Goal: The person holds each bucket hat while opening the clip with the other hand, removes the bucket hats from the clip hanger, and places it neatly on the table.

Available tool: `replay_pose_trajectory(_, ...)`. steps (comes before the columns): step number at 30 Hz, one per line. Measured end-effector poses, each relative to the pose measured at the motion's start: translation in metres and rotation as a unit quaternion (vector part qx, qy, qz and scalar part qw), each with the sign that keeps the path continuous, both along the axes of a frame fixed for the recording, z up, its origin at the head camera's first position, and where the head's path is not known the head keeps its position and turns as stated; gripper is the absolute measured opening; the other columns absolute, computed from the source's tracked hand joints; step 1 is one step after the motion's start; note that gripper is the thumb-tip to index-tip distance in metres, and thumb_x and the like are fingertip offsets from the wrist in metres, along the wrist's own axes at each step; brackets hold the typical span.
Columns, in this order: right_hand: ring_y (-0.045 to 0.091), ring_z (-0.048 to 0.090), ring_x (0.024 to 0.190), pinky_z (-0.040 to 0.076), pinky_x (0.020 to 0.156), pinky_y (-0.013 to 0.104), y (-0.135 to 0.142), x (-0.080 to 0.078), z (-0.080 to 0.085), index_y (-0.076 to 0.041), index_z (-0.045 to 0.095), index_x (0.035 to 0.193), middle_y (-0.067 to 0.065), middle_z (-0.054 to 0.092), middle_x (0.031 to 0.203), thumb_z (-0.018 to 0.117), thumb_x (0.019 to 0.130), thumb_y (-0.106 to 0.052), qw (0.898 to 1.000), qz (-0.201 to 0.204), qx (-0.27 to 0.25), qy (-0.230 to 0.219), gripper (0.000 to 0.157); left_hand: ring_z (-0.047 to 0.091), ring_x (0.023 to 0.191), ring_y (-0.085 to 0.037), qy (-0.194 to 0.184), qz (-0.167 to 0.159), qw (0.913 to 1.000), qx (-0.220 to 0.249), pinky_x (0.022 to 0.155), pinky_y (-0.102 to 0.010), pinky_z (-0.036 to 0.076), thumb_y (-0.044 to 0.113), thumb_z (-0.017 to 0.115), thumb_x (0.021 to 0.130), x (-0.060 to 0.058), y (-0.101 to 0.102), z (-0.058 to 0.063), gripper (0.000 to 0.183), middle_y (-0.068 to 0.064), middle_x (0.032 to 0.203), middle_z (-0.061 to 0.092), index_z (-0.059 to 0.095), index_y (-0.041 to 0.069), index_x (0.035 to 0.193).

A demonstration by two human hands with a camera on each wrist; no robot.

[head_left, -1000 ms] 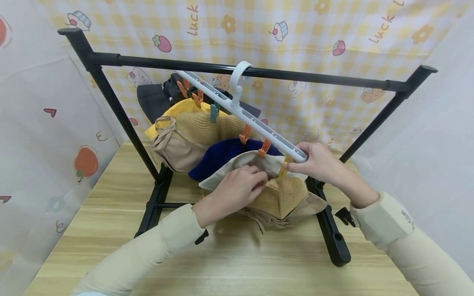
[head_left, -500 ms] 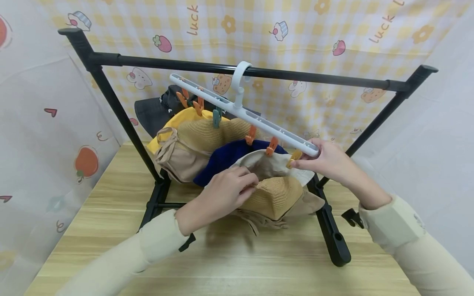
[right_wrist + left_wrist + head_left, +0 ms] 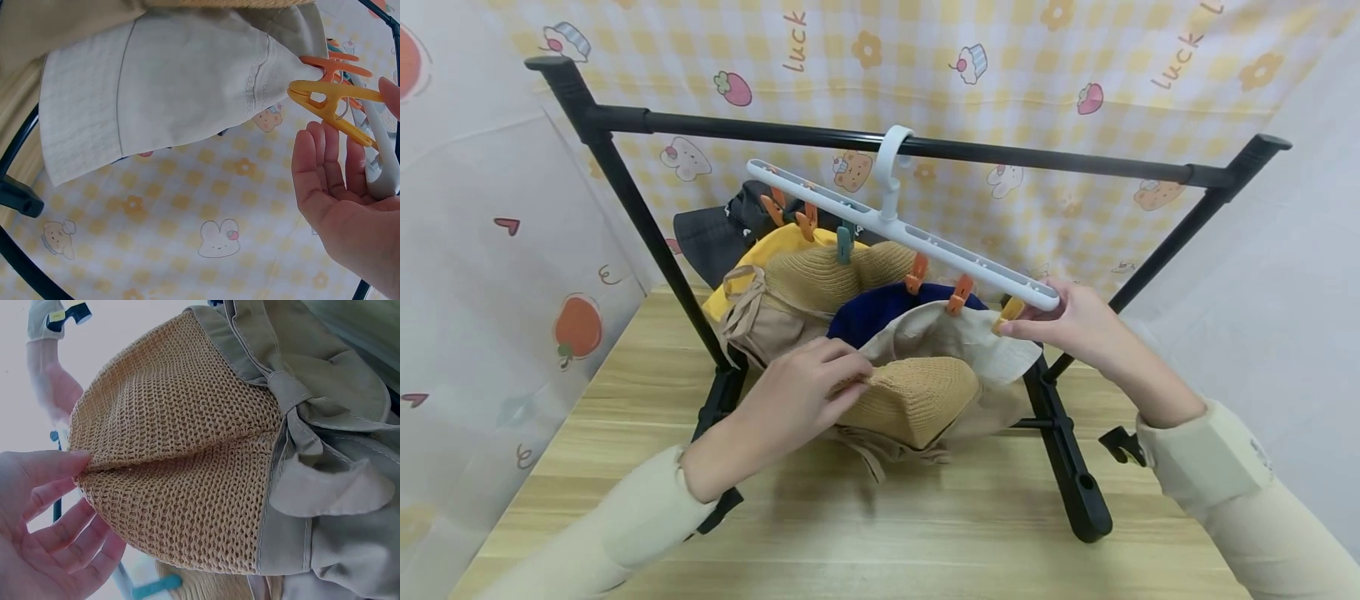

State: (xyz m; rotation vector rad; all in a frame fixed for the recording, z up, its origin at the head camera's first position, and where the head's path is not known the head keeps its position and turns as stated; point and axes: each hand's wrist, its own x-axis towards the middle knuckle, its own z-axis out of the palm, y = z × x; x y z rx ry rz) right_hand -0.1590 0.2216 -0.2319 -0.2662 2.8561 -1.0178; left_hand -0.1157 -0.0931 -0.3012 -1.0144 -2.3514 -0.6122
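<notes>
We locate the hat with tan woven crown and beige fabric brim (image 3: 921, 400) at lower centre of the head view, long axis roughly left to right. The left hand (image 3: 805, 390) is nearer, pinching the crown. Above and right, apart from it, the right hand (image 3: 1071, 322) pinches the yellow plastic clip (image 3: 1011, 313).

Your straw hat (image 3: 181, 444) looks rough, coarsely woven and matt, its brim (image 3: 356, 544) smooth cloth; your hanger (image 3: 940, 247) and yellow peg (image 3: 332, 102) look like smooth plastic, your table (image 3: 917, 525) faintly glossy wood.
</notes>
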Motion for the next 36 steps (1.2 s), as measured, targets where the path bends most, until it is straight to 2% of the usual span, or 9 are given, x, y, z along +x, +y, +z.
replay_pose_trajectory(6,0.016,0.045,0.077,0.038,0.063,0.029,0.004,0.001,-0.002,-0.009,0.054,0.100,-0.001,0.065,0.089,0.072,0.078,-0.045,1.000,-0.008,-0.010,-0.006,0.046,0.060,0.082,-0.010,0.028,0.024,0.9991,0.020,0.063,-0.028,0.051,0.013,0.074,0.077,0.010,-0.026,0.002,0.012,0.005,0.089,0.066,0.068,0.017,0.086)
replay_pose_trajectory(12,0.012,0.056,0.086,0.040,0.073,0.031,0.008,0.001,-0.003,-0.010,0.051,0.105,-0.005,0.069,0.089,0.071,0.079,-0.043,0.999,-0.019,-0.034,-0.016,0.047,0.060,0.080,-0.010,0.052,0.035,0.9977,0.027,0.062,-0.030,0.051,0.009,0.075,0.074,0.021,-0.048,0.001,0.016,0.006,0.087,0.066,0.068,0.017,0.086)
replay_pose_trajectory(15,0.012,0.060,0.091,0.042,0.078,0.032,0.009,0.002,-0.004,-0.010,0.051,0.107,-0.003,0.069,0.090,0.072,0.079,-0.041,0.998,-0.021,-0.051,-0.018,0.046,0.060,0.082,-0.011,0.050,0.037,0.9977,0.026,0.065,-0.030,0.051,0.022,0.067,0.086,0.028,-0.060,0.001,0.005,0.006,0.088,0.066,0.069,0.017,0.087)
replay_pose_trajectory(19,0.009,0.060,0.089,0.044,0.079,0.028,0.010,0.002,-0.005,-0.009,0.052,0.109,-0.004,0.068,0.088,0.071,0.080,-0.038,0.998,-0.018,-0.063,-0.017,0.045,0.061,0.083,-0.012,0.053,0.054,0.9969,0.024,0.067,-0.030,0.050,0.040,0.039,0.098,0.036,-0.075,0.003,0.039,0.005,0.090,0.066,0.069,0.017,0.089)
replay_pose_trajectory(25,0.006,0.060,0.087,0.045,0.078,0.023,0.013,0.001,-0.005,-0.006,0.049,0.113,-0.008,0.066,0.087,0.069,0.083,-0.035,0.998,-0.003,-0.067,-0.018,0.047,0.061,0.083,-0.014,0.075,0.083,0.9928,0.043,0.070,-0.023,0.048,0.044,0.039,0.098,0.045,-0.094,0.011,0.043,0.003,0.090,0.067,0.070,0.015,0.089)
replay_pose_trajectory(27,0.005,0.059,0.087,0.044,0.078,0.023,0.013,0.001,-0.006,-0.006,0.048,0.114,-0.009,0.065,0.086,0.069,0.083,-0.035,0.997,-0.004,-0.069,-0.020,0.047,0.060,0.087,-0.015,0.062,0.097,0.9925,0.042,0.078,-0.014,0.045,0.045,0.038,0.097,0.048,-0.101,0.014,0.045,0.001,0.093,0.067,0.070,0.015,0.090)
replay_pose_trajectory(30,0.006,0.059,0.087,0.045,0.077,0.023,0.012,0.001,-0.007,-0.006,0.048,0.113,-0.009,0.065,0.085,0.069,0.083,-0.034,0.997,-0.004,-0.071,-0.019,0.046,0.058,0.093,-0.018,0.042,0.114,0.9917,0.042,0.092,-0.005,0.034,0.046,0.036,0.098,0.052,-0.112,0.018,0.047,-0.004,0.099,0.068,0.069,0.013,0.092)
replay_pose_trajectory(32,0.006,0.059,0.086,0.045,0.076,0.023,0.011,0.001,-0.008,-0.006,0.048,0.113,-0.009,0.065,0.085,0.069,0.083,-0.034,0.997,-0.003,-0.071,-0.018,0.046,0.056,0.097,-0.020,0.033,0.127,0.9906,0.038,0.097,-0.003,0.026,0.047,0.034,0.098,0.055,-0.119,0.020,0.049,-0.007,0.103,0.068,0.068,0.012,0.092)
replay_pose_trajectory(36,0.006,0.059,0.086,0.045,0.076,0.023,0.012,0.000,-0.009,-0.006,0.048,0.113,-0.009,0.065,0.085,0.070,0.083,-0.034,0.997,-0.003,-0.071,-0.016,0.046,0.053,0.097,-0.026,0.051,0.152,0.9868,0.025,0.098,-0.002,0.021,0.048,0.031,0.098,0.060,-0.134,0.023,0.052,-0.011,0.103,0.067,0.066,0.011,0.092)
